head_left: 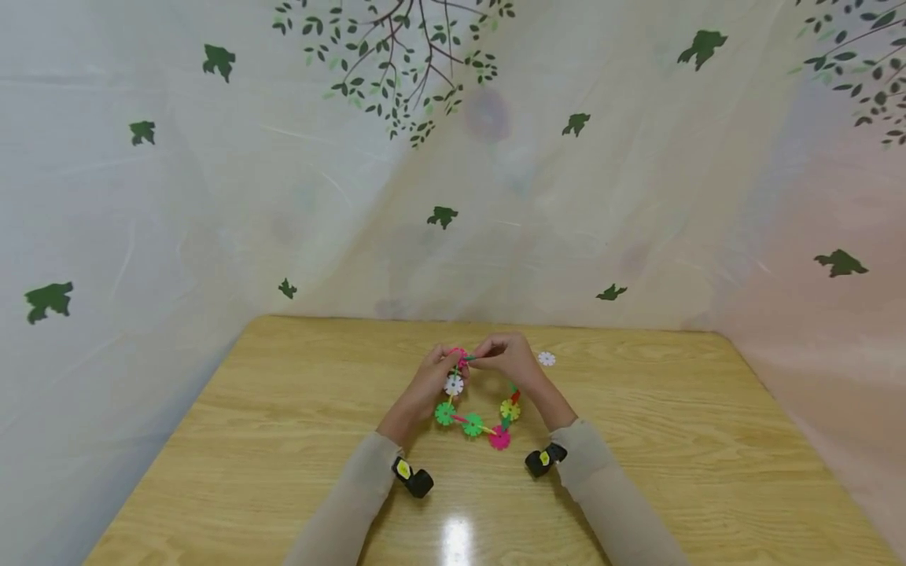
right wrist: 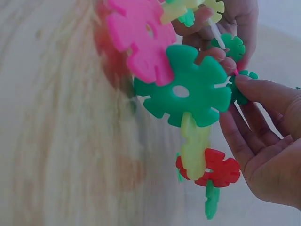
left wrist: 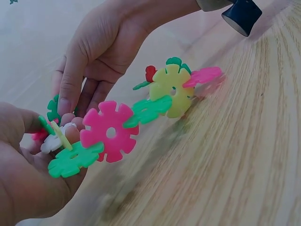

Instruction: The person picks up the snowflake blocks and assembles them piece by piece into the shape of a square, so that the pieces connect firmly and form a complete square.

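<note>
A chain of flower-shaped plastic interlocking discs hangs in a curve between the hands, with white, green, pink, yellow and red pieces. My left hand [head_left: 427, 381] holds one end of it, its thumb by a pink disc [head_left: 459, 355]. A white disc [head_left: 454, 384] and a green disc [head_left: 445, 413] hang just below. Between thumb and fingertips, my right hand [head_left: 511, 363] pinches a dark green disc [right wrist: 239, 89] against the held end. The chain's other end, with a red disc [right wrist: 221, 169] and a green one [right wrist: 212, 200], dangles free below the right hand.
A loose white disc [head_left: 547, 358] lies on the wooden table [head_left: 283, 440], just beyond the right hand. Behind the table's far edge hangs a pale cloth backdrop [head_left: 524, 259] with printed leaves and birds. Each wrist wears a small black camera [head_left: 545, 460].
</note>
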Demonstrator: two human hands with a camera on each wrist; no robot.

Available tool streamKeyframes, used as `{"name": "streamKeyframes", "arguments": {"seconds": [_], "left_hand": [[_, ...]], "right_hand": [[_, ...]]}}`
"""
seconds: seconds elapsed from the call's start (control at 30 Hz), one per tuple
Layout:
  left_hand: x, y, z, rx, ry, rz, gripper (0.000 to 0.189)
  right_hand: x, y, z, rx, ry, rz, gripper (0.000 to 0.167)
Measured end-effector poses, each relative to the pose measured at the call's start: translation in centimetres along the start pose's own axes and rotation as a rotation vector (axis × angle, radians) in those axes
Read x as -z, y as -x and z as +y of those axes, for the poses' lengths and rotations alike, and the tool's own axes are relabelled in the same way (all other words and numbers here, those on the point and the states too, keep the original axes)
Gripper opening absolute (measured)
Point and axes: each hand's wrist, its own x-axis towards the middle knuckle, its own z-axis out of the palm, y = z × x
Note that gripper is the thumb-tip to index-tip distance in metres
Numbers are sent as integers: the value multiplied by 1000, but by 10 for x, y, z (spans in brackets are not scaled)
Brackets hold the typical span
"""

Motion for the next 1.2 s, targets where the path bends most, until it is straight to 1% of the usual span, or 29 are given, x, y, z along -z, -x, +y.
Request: {"name": "streamKeyframes", "arguments": {"seconds": [0.17,0.27,0.4,0.53,0.63,0.73,0.87,0.93,1.03,1.1,1.17,1.2], "left_hand": [[1,-1,-1,18,9,-13,19],[1,0,-1,4,-6,-11,20],[0,1,-1,-27,-28,26,21],[-1,1,-1,-30,-32,79,24],[0,1,-2,-20,-40,112,28],[0,1,-3,-18,-41,128,27],[0,1,-5,-33,-50,142,22],[-1,1,-5,-42,-61,146,22],[-1,0,-6,-46,-72,141,24],[-1,0,-6,-48,-83,136,26],[0,0,-7,-50,-88,132,27],[0,0,-7,-51,-90,130,29]], "right_hand": [[1,-2,0,-12,47,-33,13],[3,-2,0,-26,77,-58,17],[7,-1,-3,-54,105,-87,22],[15,0,-8,-82,131,-81,28],[25,-1,-11,-79,147,-62,30],[39,-1,-13,-83,171,-44,31],[60,1,-13,-102,230,-19,31],[70,2,-11,-105,258,-8,30],[83,3,-5,-115,288,-16,29],[90,4,-1,-118,323,-35,29],[96,4,4,-127,377,-55,29],[98,5,7,-145,408,-55,28]]}}
